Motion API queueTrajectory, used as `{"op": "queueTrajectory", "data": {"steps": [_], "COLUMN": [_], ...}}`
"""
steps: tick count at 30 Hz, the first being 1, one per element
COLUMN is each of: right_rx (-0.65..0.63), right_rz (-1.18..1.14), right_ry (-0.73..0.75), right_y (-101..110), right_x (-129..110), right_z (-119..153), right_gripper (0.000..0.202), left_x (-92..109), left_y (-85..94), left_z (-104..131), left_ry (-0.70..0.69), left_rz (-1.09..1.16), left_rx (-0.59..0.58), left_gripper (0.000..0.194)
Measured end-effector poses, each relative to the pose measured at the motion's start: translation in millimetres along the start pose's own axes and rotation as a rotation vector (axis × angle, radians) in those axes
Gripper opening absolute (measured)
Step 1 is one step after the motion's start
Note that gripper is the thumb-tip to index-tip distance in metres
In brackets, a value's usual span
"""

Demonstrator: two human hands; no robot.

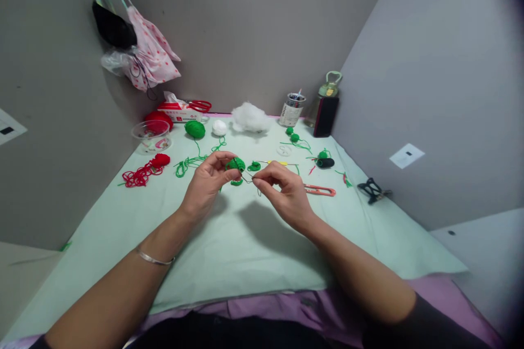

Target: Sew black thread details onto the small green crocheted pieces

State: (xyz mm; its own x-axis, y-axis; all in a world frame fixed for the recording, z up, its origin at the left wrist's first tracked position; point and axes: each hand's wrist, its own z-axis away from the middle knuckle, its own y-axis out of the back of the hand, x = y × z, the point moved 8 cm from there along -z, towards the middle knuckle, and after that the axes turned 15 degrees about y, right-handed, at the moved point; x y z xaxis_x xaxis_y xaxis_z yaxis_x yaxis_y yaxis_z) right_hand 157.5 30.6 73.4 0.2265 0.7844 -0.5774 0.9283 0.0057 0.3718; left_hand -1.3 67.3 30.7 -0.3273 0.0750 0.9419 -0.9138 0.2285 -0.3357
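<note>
My left hand point(209, 180) pinches a small green crocheted piece point(236, 164) above the middle of the table, with thumb and fingers wrapped round it. To its right, my right hand point(282, 188) is closed in a pinch on a thin dark strand or needle point(247, 178) that reaches to the green piece; which of the two it is cannot be made out. A thin loop hangs below the right fingertips. Another small green piece point(254, 166) lies on the table just behind the hands, beside a yellow-handled hook point(277, 163).
Orange snips point(320, 190) lie right of my right hand. Red yarn point(141, 174), a green ball point(195, 130), white stuffing point(250, 118) and a plastic tub point(152, 139) stand left and behind. A pen tin point(292, 111), phone point(326, 116) and black stand point(372, 191) are at the right.
</note>
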Motion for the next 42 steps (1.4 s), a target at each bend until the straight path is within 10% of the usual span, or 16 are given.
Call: {"op": "queueTrajectory", "data": {"steps": [22, 33, 42], "right_rx": [-0.017, 0.013, 0.067], "right_rz": [-0.14, -0.381, -0.354], "right_ry": [-0.201, -0.226, -0.177], "right_y": [-5.1, -13.9, -12.9], "right_x": [11.0, 27.0, 24.9], "right_z": [2.4, 5.9, 8.5], "right_gripper": [0.012, 0.015, 0.015], "left_x": [6.7, -7.3, -2.3], "left_y": [6.3, -11.7, -13.3], "left_z": [3.8, 4.2, 5.5], "left_ry": [-0.1, 0.126, 0.024], "left_rz": [-0.102, 0.12, 0.079], "left_rx": [0.102, -0.018, -0.036], "left_gripper": [0.031, 0.033, 0.029]}}
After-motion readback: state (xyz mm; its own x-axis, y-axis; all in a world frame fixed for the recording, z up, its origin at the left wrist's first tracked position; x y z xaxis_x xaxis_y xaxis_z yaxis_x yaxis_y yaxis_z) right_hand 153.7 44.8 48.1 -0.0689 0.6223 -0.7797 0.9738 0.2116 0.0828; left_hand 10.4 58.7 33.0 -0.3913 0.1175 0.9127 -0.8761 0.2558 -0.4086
